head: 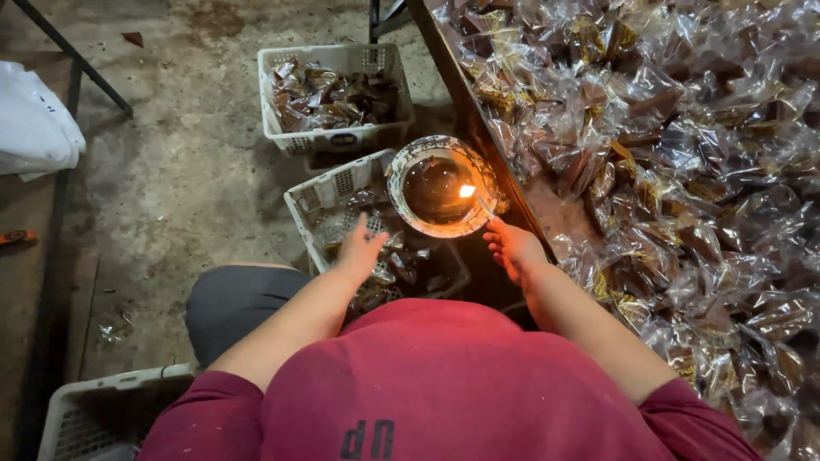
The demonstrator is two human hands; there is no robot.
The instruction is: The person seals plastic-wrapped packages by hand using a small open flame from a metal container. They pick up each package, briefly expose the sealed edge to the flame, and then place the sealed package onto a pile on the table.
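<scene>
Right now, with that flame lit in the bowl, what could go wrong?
1. The flame burns close to the plastic-wrapped packets heaped on the table; one sliding nearer might melt or catch.
2. The right hand holds a thin stick at the flame, so a burn seems possible.
3. The bowl sits over a crate; a knock from the left hand could tip it.

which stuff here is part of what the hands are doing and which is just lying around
In use:
- right hand at the flame
- round bowl
- left hand over the near basket

Lying about:
- far basket
- white bag
- corner basket
</scene>
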